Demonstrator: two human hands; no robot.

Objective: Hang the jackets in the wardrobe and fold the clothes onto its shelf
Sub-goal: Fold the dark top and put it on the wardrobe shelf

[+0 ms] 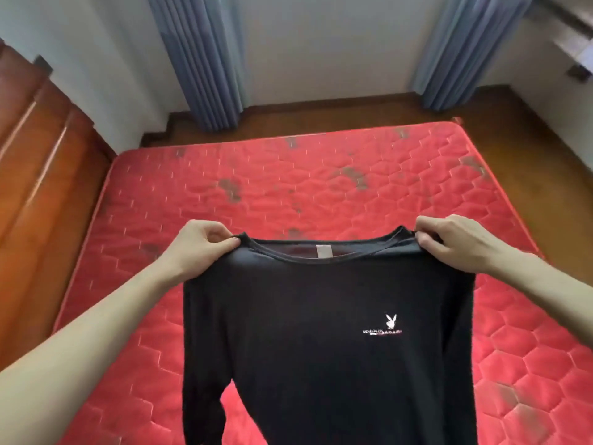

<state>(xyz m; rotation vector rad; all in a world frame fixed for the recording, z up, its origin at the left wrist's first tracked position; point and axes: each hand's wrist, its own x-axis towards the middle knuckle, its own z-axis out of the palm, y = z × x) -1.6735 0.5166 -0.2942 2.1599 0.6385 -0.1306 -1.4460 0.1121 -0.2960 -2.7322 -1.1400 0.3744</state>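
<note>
Left hand (pixel 205 244) and right hand (pixel 449 240), well apart, each pinch a shoulder of the black long-sleeved top (pixel 321 332), hanging lengthwise toward the person above the red mattress (pixel 321 187).

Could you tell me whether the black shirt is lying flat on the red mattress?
No, both hands, left and right, hold the black shirt up by its shoulders above the mattress.

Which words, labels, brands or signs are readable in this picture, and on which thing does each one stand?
"GENERALCH": my best reading of the small white print on the chest of the black shirt; its last letters are blurred.
A second line beside it, partly reddish, is too blurred to read.
White rabbit-head logo above the print: a sign, no letters.
Neck label inside the collar: no text can be read.
</note>
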